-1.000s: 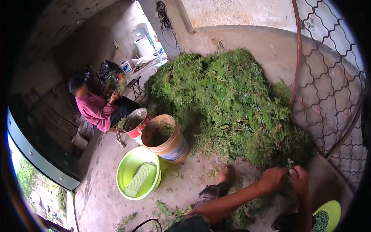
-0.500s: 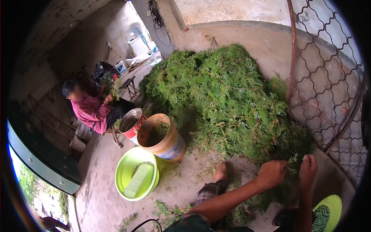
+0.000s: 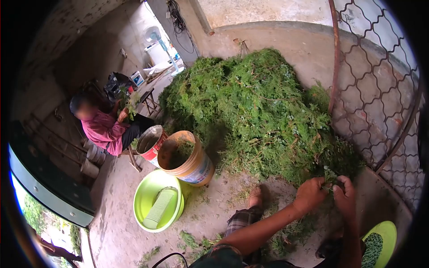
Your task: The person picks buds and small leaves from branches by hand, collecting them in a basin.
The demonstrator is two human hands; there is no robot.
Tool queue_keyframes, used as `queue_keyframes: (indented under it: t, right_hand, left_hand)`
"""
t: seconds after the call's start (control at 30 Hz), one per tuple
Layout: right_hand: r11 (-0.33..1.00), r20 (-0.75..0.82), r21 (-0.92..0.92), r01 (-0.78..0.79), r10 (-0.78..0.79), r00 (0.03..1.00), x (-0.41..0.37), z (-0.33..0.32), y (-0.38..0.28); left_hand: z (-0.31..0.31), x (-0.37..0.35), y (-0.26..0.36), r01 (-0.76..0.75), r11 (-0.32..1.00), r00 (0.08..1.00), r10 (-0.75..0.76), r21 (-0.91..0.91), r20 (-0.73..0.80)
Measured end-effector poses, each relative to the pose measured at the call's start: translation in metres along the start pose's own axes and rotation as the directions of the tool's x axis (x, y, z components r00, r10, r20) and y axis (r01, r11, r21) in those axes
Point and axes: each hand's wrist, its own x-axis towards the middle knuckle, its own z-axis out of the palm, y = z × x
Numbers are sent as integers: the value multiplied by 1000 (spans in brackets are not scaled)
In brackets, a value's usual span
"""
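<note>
My left hand (image 3: 311,195) is closed around the stem end of a green evergreen sprig (image 3: 330,173) with pale berries on it. The fingers of my right hand (image 3: 345,196) are bent in a pinch at the same sprig, close to my left fingertips. Exactly what lies between the right fingertips is too small to make out. Behind both hands rises a big heap of cut evergreen branches (image 3: 263,107). A light green basin (image 3: 389,232) holding many small green berries stands by my right forearm, partly cut off by the view's dark edge.
Left of my legs are a green basin (image 3: 138,201) with a ribbed washboard (image 3: 160,209), an orange bucket (image 3: 201,167) and a red bucket (image 3: 152,154). A person in a pink shirt (image 3: 105,131) sits beyond, holding a sprig. Wire mesh (image 3: 375,85) stands at right.
My right hand has moved left and slightly down, its fingers now against the sprig. My left hand has shifted slightly left and down. The seated person's sprig has moved slightly.
</note>
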Motion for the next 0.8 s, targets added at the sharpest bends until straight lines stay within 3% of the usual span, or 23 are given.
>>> queue_keyframes:
  t: [0.07, 0.23, 0.33, 0.4, 0.53, 0.6, 0.67, 0.7, 0.73, 0.77, 0.8]
  right_hand:
    - [999, 16, 14, -37, 36, 999, 1, -1, -1]
    - [993, 21, 119, -25, 23, 1000, 5, -1, 8]
    - [994, 7, 105, -13, 12, 1000, 3, 4, -2]
    - [997, 9, -54, 51, -50, 999, 4, 0, 6]
    - [995, -60, -66, 69, -73, 995, 2, 1, -1]
    - [955, -83, -217, 203, -225, 971, 1, 1, 3]
    - [925, -72, -212, 314, -335, 939, 10, -1, 22]
    - [964, -71, -76, 255, -260, 963, 9, 2, 4]
    - [997, -31, 70, 25, -23, 999, 9, 0, -5]
    - [930, 49, 312, -192, 186, 981, 7, -4, -24]
    - [809, 122, 535, -243, 211, 970, 7, -6, -19]
  left_hand:
    - [9, 3, -11, -113, 991, 991, 108, -66, -74]
    - [7, -1, -8, -124, 982, 992, 116, -142, -58]
    - [4, -3, -1, -94, 985, 995, 90, -144, -36]
    - [2, -3, 0, -90, 985, 996, 87, -146, -28]
    - [2, -2, 0, -104, 993, 994, 102, -57, -28]
    - [-1, -1, -1, -82, 997, 997, 82, -17, -9]
    - [-6, -1, -3, -162, 971, 984, 146, -177, -101]
    - [-10, -2, 1, -103, 970, 992, 85, -221, -91]
    - [-8, 1, -7, -123, 920, 992, 118, -373, -38]
    - [-13, 3, 0, -162, 934, 986, 165, -320, -17]
    - [-17, 0, 11, -39, 924, 995, 71, -381, 72]
